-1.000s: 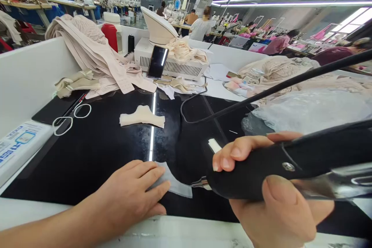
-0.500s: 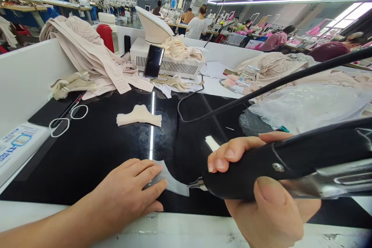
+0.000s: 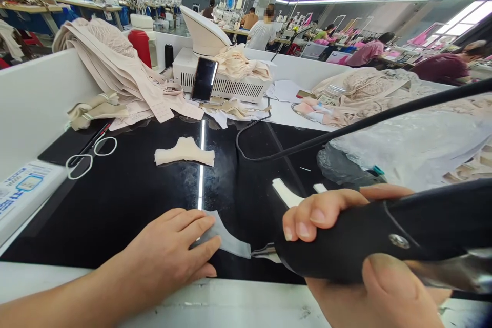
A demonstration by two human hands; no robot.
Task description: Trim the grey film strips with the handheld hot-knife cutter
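My left hand (image 3: 175, 246) lies with its fingers stretched out over a small curved grey piece of material (image 3: 230, 238), pressing it to the black mat (image 3: 126, 210). Part of the piece is hidden under the fingers. My right hand (image 3: 369, 251) is wrapped round a black corded hand tool (image 3: 338, 246). Its narrow metal tip (image 3: 267, 252) touches, or nearly touches, the piece's right end. A cream foam-like piece (image 3: 184, 151) lies farther back on the mat. White curved strips (image 3: 286, 193) show behind my right hand, partly covered.
White-handled scissors (image 3: 92, 156) lie at the left. Behind the mat are a phone (image 3: 204, 79), a white vented box (image 3: 238, 88) and beige fabric (image 3: 126, 74). A black cable (image 3: 346, 128) crosses the right side near clear plastic (image 3: 415, 143). People sit at machines beyond.
My right hand and the tool have shifted right and slightly down, with the tip still at the piece's right end. More of the white strips shows. My left hand stays put.
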